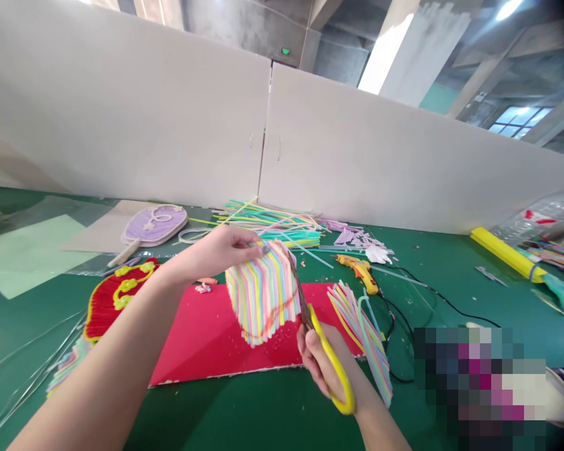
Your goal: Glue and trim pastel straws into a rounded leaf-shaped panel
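Note:
My left hand pinches the top edge of a panel of pastel straws glued side by side, holding it up over a red sheet. My right hand grips yellow-handled scissors, fingers through the loops. The blades reach up along the right edge of the straw panel. A loose fan of straws lies just right of the scissors.
A yellow glue gun with a black cord lies beyond the red sheet. A pile of loose straws sits by the white partition. A purple fan and a red-yellow fan lie at left on the green table.

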The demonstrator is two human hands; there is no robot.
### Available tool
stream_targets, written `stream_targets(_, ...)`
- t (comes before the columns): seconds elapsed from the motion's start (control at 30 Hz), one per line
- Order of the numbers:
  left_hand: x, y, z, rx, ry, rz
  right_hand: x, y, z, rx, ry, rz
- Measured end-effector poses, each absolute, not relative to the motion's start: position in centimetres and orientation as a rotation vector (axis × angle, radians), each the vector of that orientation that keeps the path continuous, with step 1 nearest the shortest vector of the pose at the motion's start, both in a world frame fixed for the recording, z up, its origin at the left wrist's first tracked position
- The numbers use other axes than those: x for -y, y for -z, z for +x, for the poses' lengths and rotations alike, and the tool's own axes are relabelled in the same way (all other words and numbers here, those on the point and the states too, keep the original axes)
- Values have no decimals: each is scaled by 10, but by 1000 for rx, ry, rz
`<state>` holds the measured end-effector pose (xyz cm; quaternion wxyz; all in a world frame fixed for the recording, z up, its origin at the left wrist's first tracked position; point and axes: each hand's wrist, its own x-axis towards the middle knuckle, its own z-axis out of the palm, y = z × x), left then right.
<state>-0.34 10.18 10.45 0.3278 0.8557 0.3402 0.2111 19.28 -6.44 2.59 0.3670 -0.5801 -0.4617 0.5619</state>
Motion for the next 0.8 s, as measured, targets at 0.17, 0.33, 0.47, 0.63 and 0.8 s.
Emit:
stream_targets(0.17, -100, -104, -2, -874, -520, 2234, 63, -26, 194, 1295, -1335, -1417)
stream_targets(0.33, -98, -105, 1, -867, -469, 2252, 63, -21, 196, 1332, -1303, -1491)
stream_targets(0.47, -96, -104, 5, -851, -446, 2261, 63, -20, 196, 1327, -1259, -1532)
stream_targets(0.63, -96, -102, 8, -825, -450, 2258, 64, -23, 194, 1241, -1309, -1520)
stream_targets(0.8, -97, -102, 8, -852, -445, 2259, 65, -21, 193, 1200, -1332, -1512)
